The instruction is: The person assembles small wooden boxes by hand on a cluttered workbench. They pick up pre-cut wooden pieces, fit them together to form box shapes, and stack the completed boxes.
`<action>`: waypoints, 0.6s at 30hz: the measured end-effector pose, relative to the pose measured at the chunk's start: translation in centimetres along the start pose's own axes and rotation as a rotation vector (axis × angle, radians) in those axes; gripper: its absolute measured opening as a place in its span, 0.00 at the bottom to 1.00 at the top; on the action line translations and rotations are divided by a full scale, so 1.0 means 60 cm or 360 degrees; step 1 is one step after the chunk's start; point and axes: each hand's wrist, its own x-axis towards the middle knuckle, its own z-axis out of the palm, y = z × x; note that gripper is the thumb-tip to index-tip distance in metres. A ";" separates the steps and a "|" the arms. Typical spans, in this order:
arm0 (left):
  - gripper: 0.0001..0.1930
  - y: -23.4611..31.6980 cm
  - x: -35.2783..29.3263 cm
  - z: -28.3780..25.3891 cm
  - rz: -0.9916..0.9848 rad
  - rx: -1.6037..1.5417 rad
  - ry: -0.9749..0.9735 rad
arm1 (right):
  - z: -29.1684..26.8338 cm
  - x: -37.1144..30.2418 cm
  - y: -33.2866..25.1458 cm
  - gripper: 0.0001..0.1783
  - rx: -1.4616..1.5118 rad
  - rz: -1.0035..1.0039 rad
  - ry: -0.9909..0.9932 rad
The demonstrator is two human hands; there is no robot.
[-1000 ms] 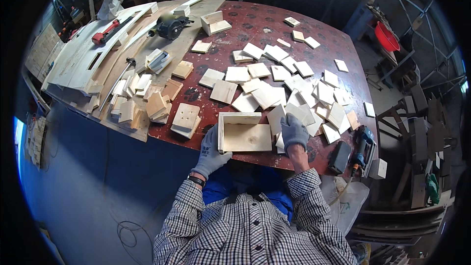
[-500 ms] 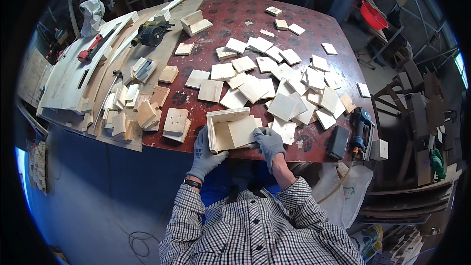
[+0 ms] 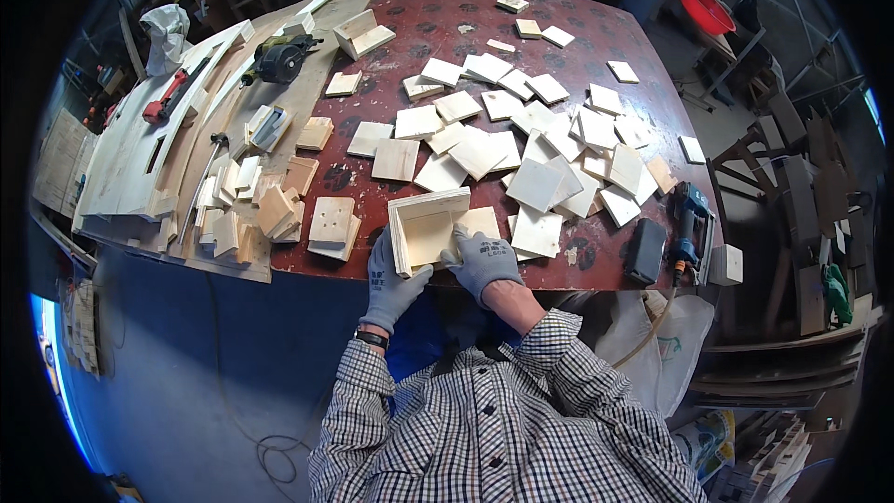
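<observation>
A small open box of pale boards [image 3: 402, 240] sits at the near edge of the red table, its hollow facing up towards me. My left hand [image 3: 395, 281], in a grey glove, grips its left wall and near corner, thumb along the near side. At the right side of the box, my gloved right hand [image 3: 484, 261] presses with bent fingers, their tips at the inner edge of a square panel [image 3: 431, 235] lying inside. The right hand partly hides that edge. Just beyond the right hand lies another square wooden piece [image 3: 480, 220].
Many loose square wooden pieces [image 3: 535, 184] cover the red tabletop [image 3: 372, 214]. On the right are a nail gun [image 3: 686, 224] and a dark case [image 3: 643, 251]. To the left stand wood blocks [image 3: 279, 210], a hammer [image 3: 220, 140], a circular saw [image 3: 282, 58] and a red tool [image 3: 166, 98].
The square panel that my right hand held over the box now sits deeper inside it. My right hand has shifted left, its back turned up. The whole view has moved slightly.
</observation>
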 end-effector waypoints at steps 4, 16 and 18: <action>0.51 0.006 -0.001 -0.001 -0.0046 0.0023 -0.0011 | 0.006 -0.017 -0.012 0.38 -0.0086 -0.0062 0.0190; 0.50 0.006 0.000 0.003 -0.0120 -0.0082 0.0008 | 0.001 0.005 0.008 0.47 -0.0049 -0.0097 -0.0052; 0.49 0.011 -0.002 -0.004 -0.0130 -0.0111 -0.0014 | 0.003 -0.002 0.018 0.47 0.0018 -0.0133 -0.0045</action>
